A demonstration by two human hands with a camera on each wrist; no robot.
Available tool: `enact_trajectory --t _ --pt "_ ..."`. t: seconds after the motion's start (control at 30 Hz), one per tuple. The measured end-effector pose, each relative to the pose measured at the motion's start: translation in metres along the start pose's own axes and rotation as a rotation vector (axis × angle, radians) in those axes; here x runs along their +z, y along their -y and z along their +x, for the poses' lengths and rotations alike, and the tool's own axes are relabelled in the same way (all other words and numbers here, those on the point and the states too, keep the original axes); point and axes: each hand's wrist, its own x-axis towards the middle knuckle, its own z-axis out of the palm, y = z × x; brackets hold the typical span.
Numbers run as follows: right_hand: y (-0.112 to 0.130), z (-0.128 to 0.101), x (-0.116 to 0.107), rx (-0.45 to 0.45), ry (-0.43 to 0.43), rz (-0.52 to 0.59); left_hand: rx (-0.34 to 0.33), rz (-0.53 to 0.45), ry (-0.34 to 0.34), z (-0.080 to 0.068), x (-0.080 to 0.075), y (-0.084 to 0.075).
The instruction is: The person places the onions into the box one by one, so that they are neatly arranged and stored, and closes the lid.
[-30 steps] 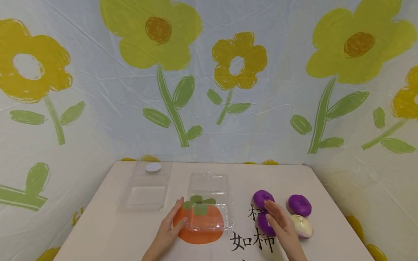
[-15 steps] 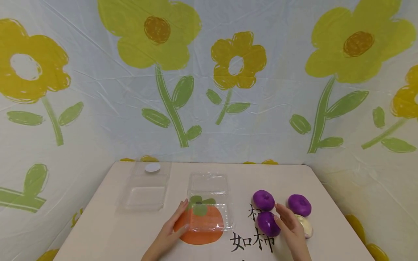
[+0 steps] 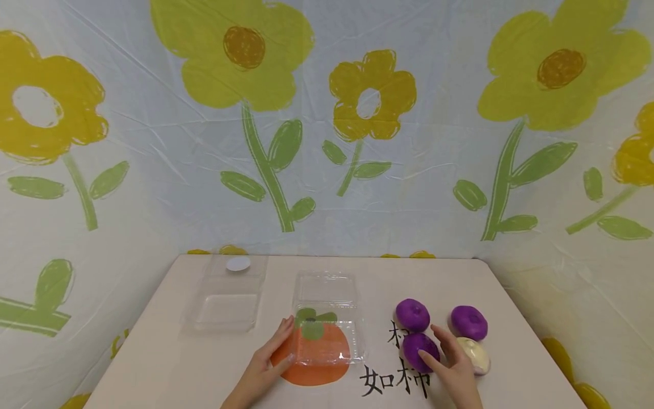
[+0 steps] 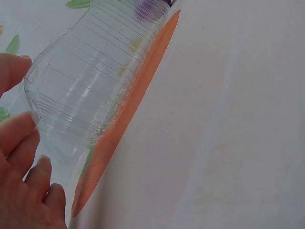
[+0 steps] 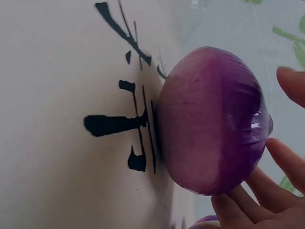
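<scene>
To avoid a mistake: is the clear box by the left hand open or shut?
Open: the clear box shows its far half unfolded behind the near half.

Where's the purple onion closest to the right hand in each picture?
Head: the onion is low, right of centre, by the right hand.
Left wrist: only a purple patch, top edge; I can't tell which onion.
Right wrist: the onion is big, right of centre.
Shared landmark: black writing, in head and right wrist.

The table (image 3: 153, 363) bears two clear containers (image 3: 328, 315), three purple onions (image 3: 414, 343), one cream-faced piece (image 3: 476, 353).
</scene>
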Motion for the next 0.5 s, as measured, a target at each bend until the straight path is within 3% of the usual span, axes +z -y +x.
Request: enact_trajectory --t 0.2,0.5 --pt "0.000 -0.003 0.004 -0.032 0.039 -0.038 0.060 0.059 -0.008 -0.003 0.001 0.013" --pt "-0.004 -0.005 0.005 0.085 0.091 -0.118 0.084 0.136 -0.010 -0.003 0.002 0.016"
